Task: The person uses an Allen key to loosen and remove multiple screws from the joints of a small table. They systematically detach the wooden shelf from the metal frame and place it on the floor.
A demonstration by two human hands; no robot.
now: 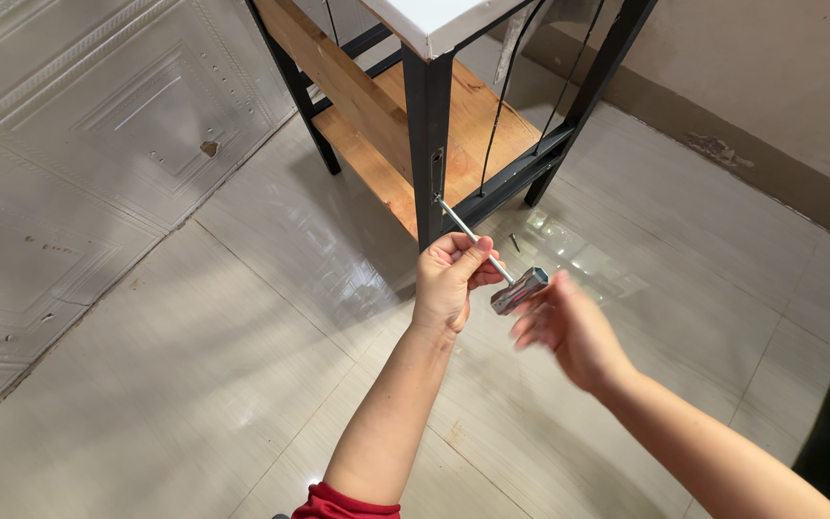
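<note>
Looking down from the head view: left hand (451,279) curled around the thin metal shaft of a screwdriver (492,264), thumb and fingers pinching it near the middle. Shaft running up and left, tip set against a small metal bracket (437,173) on the black front leg (427,144) of the bench (434,24). Handle (520,290), clear and greyish, at the near right end of the shaft, just right of the left hand. Right hand (569,327) blurred, fingers loosely spread and open, just beside the handle on its near right side; cannot tell whether touching it or a hair apart. Both forearms reaching in from the near edge, a red sleeve (348,504) at the bottom on the left arm.

Bench at the far middle: white top, black metal frame, a wooden board (338,77) along the side and a wooden shelf (453,125) lower down. Two dark cables (506,106) hanging down behind the leg, past the shelf. A small dark screw (515,242) lying on the floor (242,365) just beyond the hands, near some clear plastic wrapping (578,255) to the right. Floor of pale glossy tiles. Embossed silver panel (79,144) along the left, plain beige wall (770,77) at the far right.
</note>
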